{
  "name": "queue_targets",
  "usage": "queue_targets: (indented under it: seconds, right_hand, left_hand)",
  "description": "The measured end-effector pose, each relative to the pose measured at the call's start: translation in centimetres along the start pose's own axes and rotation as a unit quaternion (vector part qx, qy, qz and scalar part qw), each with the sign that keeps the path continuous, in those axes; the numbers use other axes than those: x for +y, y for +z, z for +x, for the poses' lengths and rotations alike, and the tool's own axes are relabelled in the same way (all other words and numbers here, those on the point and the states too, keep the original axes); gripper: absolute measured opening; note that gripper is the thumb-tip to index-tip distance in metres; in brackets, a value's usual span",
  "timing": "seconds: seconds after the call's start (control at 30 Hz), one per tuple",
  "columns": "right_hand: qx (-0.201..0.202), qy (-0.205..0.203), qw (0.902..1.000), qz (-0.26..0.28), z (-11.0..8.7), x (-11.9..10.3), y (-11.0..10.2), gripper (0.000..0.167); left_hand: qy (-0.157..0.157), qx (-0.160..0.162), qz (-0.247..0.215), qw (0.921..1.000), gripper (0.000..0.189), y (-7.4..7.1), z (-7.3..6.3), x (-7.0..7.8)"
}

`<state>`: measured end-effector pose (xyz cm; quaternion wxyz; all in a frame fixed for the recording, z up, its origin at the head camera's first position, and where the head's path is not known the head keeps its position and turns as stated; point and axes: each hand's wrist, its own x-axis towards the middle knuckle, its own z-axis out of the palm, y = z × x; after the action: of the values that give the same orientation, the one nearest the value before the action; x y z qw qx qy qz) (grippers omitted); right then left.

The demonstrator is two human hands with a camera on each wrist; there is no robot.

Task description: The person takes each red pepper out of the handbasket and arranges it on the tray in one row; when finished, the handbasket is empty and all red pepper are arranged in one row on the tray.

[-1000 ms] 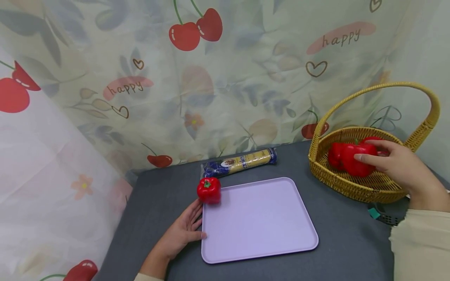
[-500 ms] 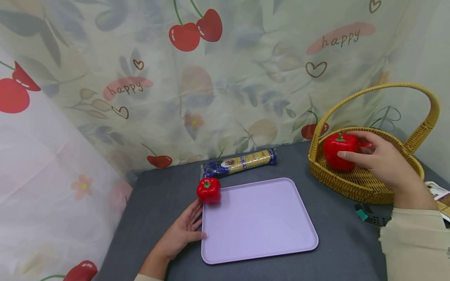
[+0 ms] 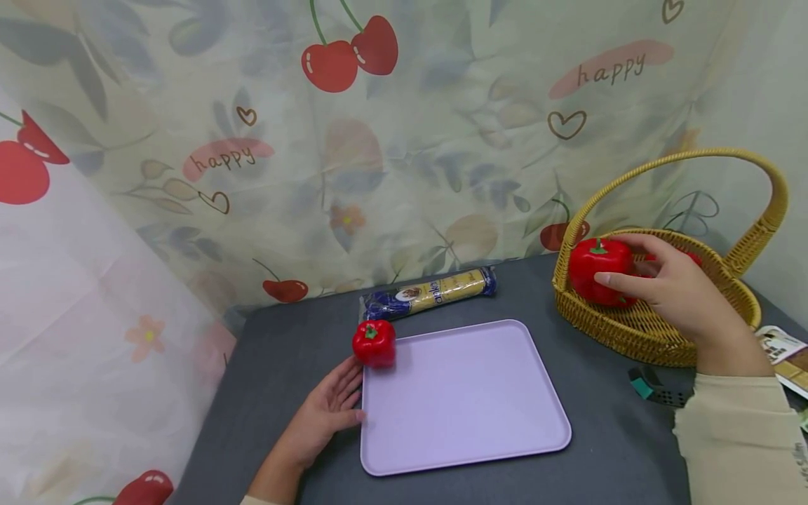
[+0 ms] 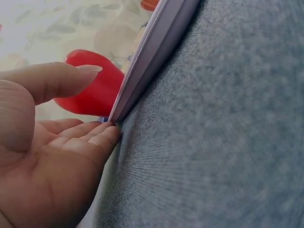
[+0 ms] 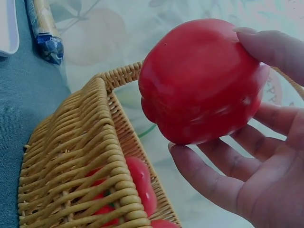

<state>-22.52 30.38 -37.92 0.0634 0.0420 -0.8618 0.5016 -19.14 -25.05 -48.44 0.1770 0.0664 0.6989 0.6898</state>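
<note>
My right hand (image 3: 678,291) holds a red bell pepper (image 3: 593,270) with a green stem, over the left side of the wicker basket (image 3: 631,340). In the right wrist view, thumb and fingers grip this pepper above the basket rim, and more red peppers (image 5: 142,183) show lower inside. My left hand (image 3: 318,417) lies at the left edge of a pale purple tray (image 3: 467,400), fingers extended and fingertips right at its rim. A second red bell pepper (image 3: 374,344) sits at the tray's back left corner, just beyond those fingertips.
A blue and yellow packet (image 3: 432,292) lies behind the tray. The basket's tall handle (image 3: 682,156) arches over it. A dark strap with a teal patch (image 3: 642,388) lies in front of the basket, and a printed package (image 3: 785,351) lies at the right edge. A patterned curtain hangs behind.
My right hand has lifted the bell pepper slightly and carried it left toward the basket's left rim. More of the strap and the printed package shows now. My left hand stays at the tray.
</note>
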Motion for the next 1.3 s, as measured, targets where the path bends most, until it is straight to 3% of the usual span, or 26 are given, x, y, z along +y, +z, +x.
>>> queue_targets:
  seconds: [0.53,0.77,1.03,1.3]
  right_hand:
    - [0.037,-0.034,0.9987,0.008,-1.3,-2.7,0.5,0.076]
    - [0.004,-0.078,0.996,0.043,-1.4,-3.9,1.7,0.077]
    - [-0.044,-0.11,0.9906,0.069,-1.2,-5.9,5.3,0.083]
    - [-0.094,-0.128,0.981,0.112,-0.8,-6.6,8.7,0.083]
  left_hand:
    - [-0.006,0.014,-0.01,0.9998,0.098,0.0,0.0,-0.4]
    - [-0.016,0.002,-0.008,0.9998,0.103,0.0,0.1,-0.4]
    - [-0.018,0.0,-0.003,0.9998,0.105,0.0,0.2,-0.2]
    - [-0.017,0.0,-0.005,0.9998,0.105,-0.1,0.3,-0.5]
